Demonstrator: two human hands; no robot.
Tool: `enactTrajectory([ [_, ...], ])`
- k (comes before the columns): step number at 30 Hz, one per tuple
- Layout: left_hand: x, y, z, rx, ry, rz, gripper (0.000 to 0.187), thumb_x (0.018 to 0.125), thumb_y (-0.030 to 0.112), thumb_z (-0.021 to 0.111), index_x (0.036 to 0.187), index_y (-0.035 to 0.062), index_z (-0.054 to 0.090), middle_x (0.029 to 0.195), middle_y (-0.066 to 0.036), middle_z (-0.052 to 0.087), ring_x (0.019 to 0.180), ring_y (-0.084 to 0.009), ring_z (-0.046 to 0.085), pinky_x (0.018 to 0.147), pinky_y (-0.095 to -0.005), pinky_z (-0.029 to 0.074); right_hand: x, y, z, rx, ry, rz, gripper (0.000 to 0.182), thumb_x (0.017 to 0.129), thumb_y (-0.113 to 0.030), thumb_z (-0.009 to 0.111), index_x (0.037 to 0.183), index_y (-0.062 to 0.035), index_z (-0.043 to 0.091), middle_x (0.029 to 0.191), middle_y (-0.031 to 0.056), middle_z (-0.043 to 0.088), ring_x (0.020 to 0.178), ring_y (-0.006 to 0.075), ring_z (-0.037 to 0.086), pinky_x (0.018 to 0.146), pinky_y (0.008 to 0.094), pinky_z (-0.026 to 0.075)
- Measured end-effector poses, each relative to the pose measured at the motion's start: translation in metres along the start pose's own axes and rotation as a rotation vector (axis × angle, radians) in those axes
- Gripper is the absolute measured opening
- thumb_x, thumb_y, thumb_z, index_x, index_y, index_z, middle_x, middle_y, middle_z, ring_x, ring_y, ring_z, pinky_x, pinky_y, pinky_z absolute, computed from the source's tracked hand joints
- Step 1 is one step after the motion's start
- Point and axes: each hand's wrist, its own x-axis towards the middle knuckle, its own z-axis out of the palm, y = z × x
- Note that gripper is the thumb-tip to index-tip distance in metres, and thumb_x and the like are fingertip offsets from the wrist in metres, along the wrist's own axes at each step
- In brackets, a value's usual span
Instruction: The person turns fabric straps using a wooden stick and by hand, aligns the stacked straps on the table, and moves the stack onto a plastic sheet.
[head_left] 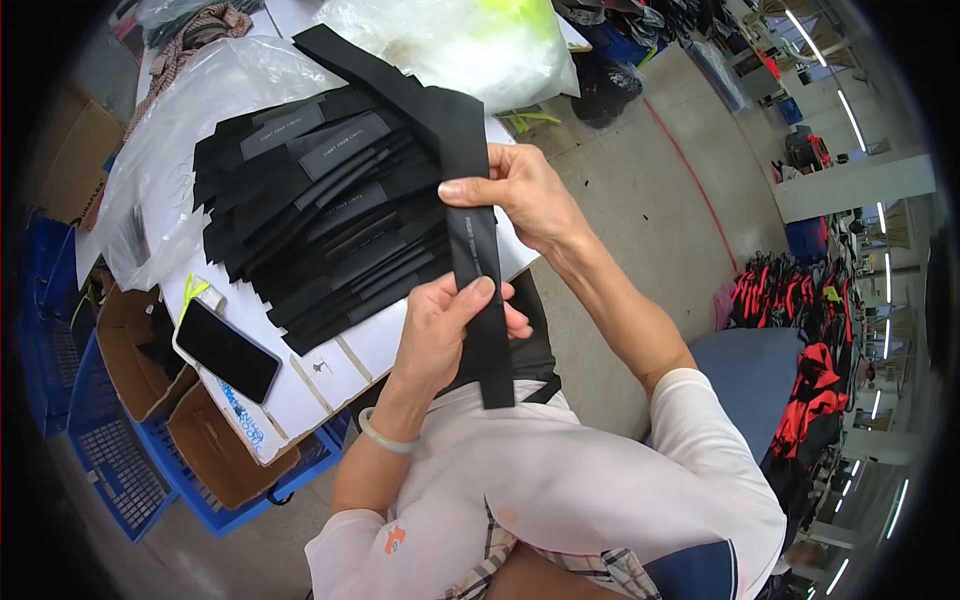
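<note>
A long black fabric strip (470, 235) with small printed lettering runs between my two hands, its lower end hanging over my lap and its upper part bent back across the pile. My left hand (440, 325) pinches it below the lettering, thumb on top. Higher up, at the pile's right edge, my right hand (515, 195) grips the same strip with the thumb across it. Beside them on the white table lies a fanned pile of black strips (340, 200), some with grey printed patches.
Left of the pile are clear plastic (150, 190) and a phone (228, 352) on the white table (345, 375). A filled plastic bag (450, 50) stands behind. Cardboard boxes (225, 445) and blue crates (120, 470) sit lower left. Red and black garments (800, 400) are at the right.
</note>
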Motion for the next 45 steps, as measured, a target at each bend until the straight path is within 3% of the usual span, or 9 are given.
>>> enactTrajectory([
  [8, 0.002, 0.007, 0.008, 0.043, 0.186, -0.017, 0.016, 0.088, 0.011, 0.062, 0.092, -0.0047, 0.060, 0.069, -0.014, 0.066, 0.060, -0.0202, 0.067, 0.059, -0.0295, 0.058, -0.003, -0.002, -0.003, 0.082, -0.047, -0.030, 0.015, 0.076, -0.004, 0.075, 0.086, 0.0047, 0.069, 0.076, 0.0080, 0.067, 0.064, 0.0100, 0.061, 0.063, 0.0211, 0.048],
  [18, 0.002, 0.022, -0.007, 0.307, -0.088, -0.143, 0.017, 0.084, 0.012, 0.067, 0.085, -0.0043, 0.062, 0.069, -0.013, 0.066, 0.058, -0.0176, 0.065, 0.057, -0.0285, 0.056, -0.010, -0.003, 0.000, 0.012, -0.020, -0.031, 0.012, 0.077, -0.007, 0.075, 0.081, 0.0026, 0.069, 0.070, 0.0040, 0.065, 0.060, 0.0075, 0.056, 0.058, 0.0216, 0.043],
  [23, 0.014, 0.021, -0.002, -0.020, -0.008, 0.001, 0.028, 0.095, 0.014, 0.054, 0.110, -0.0096, 0.054, 0.092, -0.021, 0.067, 0.075, -0.0269, 0.070, 0.067, -0.0350, 0.059, -0.011, -0.009, 0.001, -0.018, 0.043, -0.076, 0.019, 0.085, -0.016, 0.070, 0.072, -0.0026, 0.069, 0.061, -0.0028, 0.058, 0.055, 0.0033, 0.046, 0.051, 0.0207, 0.033],
  [28, 0.011, 0.005, 0.004, 0.051, 0.029, 0.078, 0.026, 0.093, 0.009, 0.055, 0.110, -0.0105, 0.054, 0.090, -0.022, 0.066, 0.078, -0.0272, 0.070, 0.071, -0.0339, 0.060, -0.004, 0.008, 0.013, 0.046, 0.241, -0.153, 0.024, 0.090, -0.019, 0.065, 0.073, -0.0014, 0.067, 0.064, -0.0055, 0.056, 0.057, 0.0010, 0.044, 0.052, 0.0201, 0.033],
  [29, 0.010, 0.003, 0.006, 0.060, 0.043, 0.094, 0.025, 0.092, 0.008, 0.056, 0.109, -0.0105, 0.054, 0.090, -0.022, 0.067, 0.077, -0.0272, 0.070, 0.071, -0.0340, 0.060, -0.001, 0.010, 0.019, 0.061, 0.297, -0.193, 0.043, 0.088, -0.020, 0.065, 0.054, -0.0058, 0.044, 0.052, -0.0075, 0.038, 0.050, 0.0026, 0.030, 0.043, 0.0247, 0.023],
  [32, 0.008, 0.002, 0.012, 0.068, 0.068, 0.104, 0.020, 0.090, 0.003, 0.057, 0.106, -0.0090, 0.055, 0.090, -0.021, 0.067, 0.077, -0.0262, 0.070, 0.072, -0.0344, 0.060, 0.005, 0.015, 0.023, 0.040, 0.353, -0.228, 0.045, 0.089, -0.020, 0.065, 0.055, -0.0074, 0.038, 0.054, -0.0083, 0.032, 0.052, 0.0032, 0.026, 0.044, 0.0255, 0.021],
  [35, 0.009, -0.001, 0.006, 0.133, 0.088, 0.068, 0.014, 0.090, 0.002, 0.058, 0.101, -0.0066, 0.057, 0.086, -0.017, 0.067, 0.073, -0.0221, 0.069, 0.065, -0.0330, 0.061, 0.008, 0.016, 0.025, -0.086, 0.384, -0.229, 0.047, 0.089, -0.021, 0.065, 0.058, -0.0089, 0.033, 0.057, -0.0086, 0.028, 0.056, 0.0036, 0.024, 0.047, 0.0255, 0.019],
  [38, 0.012, -0.010, 0.000, 0.223, 0.111, 0.155, 0.014, 0.090, 0.005, 0.060, 0.098, -0.0054, 0.057, 0.079, -0.010, 0.065, 0.066, -0.0145, 0.066, 0.057, -0.0292, 0.060, 0.012, 0.022, 0.022, -0.079, 0.333, -0.118, 0.026, 0.091, -0.025, 0.064, 0.079, -0.0020, 0.067, 0.066, -0.0067, 0.056, 0.057, -0.0005, 0.044, 0.049, 0.0181, 0.033],
  [45, 0.022, 0.004, -0.009, 0.095, 0.348, 0.345, 0.014, 0.093, 0.010, 0.059, 0.098, -0.0036, 0.058, 0.075, -0.008, 0.064, 0.061, -0.0136, 0.064, 0.056, -0.0286, 0.058, 0.015, 0.004, 0.031, -0.002, 0.012, -0.148, 0.024, 0.090, -0.020, 0.064, 0.105, -0.0009, 0.062, 0.078, -0.0039, 0.059, 0.069, 0.0019, 0.048, 0.063, 0.0173, 0.039],
])
